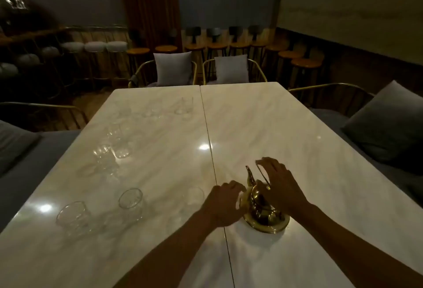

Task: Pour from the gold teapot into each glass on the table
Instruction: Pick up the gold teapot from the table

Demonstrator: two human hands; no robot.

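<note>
Dim light fills a room lined with stools and cushioned chairs, and a pale marble surface, made of two slabs joined by a seam, runs away from the viewer. On the near part of the right slab, just beside the seam, stands the gold teapot, upright on its broad base with its spout rising on the side away from the viewer. The right hand arches over the teapot from its right, fingers curled at the thin upright handle; whether they already pinch it I cannot tell. The left hand comes in from the teapot's left with fingers curled near its body, and contact is not clear. One glass stands just left of the teapot, partly behind the left hand. Further left of the teapot are two more glasses, and a cluster of glasses stands beyond those. Far beyond the teapot, near the seam, stands another tall glass.
</note>
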